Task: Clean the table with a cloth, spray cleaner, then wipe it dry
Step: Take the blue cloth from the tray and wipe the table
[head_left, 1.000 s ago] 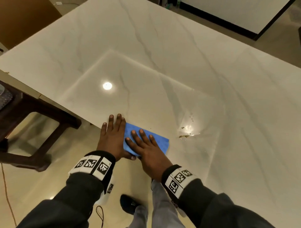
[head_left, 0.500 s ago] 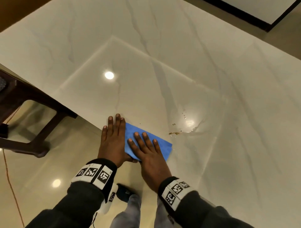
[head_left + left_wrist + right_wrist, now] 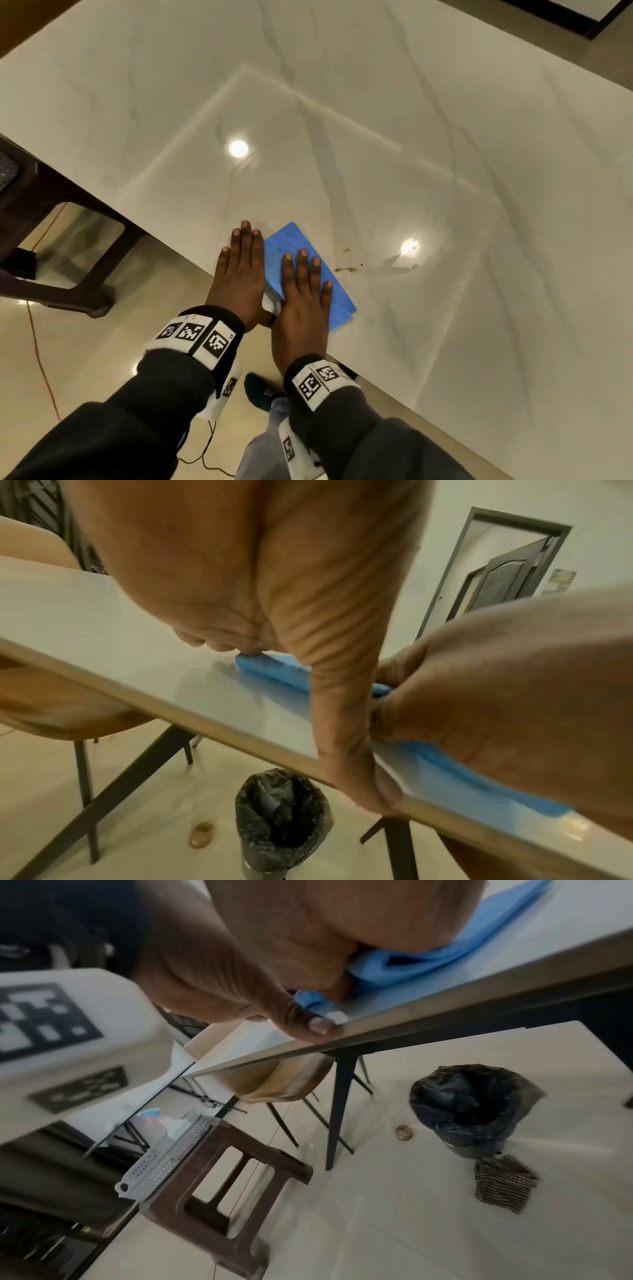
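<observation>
Two hands: both flat at the near edge of the table (image 3: 445, 137), side by side.
Stool (image 3: 61, 246): dark brown, on the floor far left, beside the table.
Left hand (image 3: 239, 274): fingers straight and close together, palm down – its inner side on the left margin of the cloth, thumb reaching the table edge; it grips nothing.
Cloth (image 3: 277, 253): blue, folded to a flat rectangle, lying just inside the near edge, pinned under both palms.
Right hand (image 3: 301, 301): fingers straight, slightly spread, pressing down on the middle of the cloth.
Stain (image 3: 346, 270): small brownish smear with a few specks, just right of the cloth, not yet reached.
Bin (image 3: 281, 823): black-lined, on the floor under the table.
Handling, as I judge it: cloth looks soft, thin and light – it will bunch or slide on the glossy top unless held flat under the palm; best driven by pressing on its centre, or lifted by pinching a free corner at the far end.
</observation>
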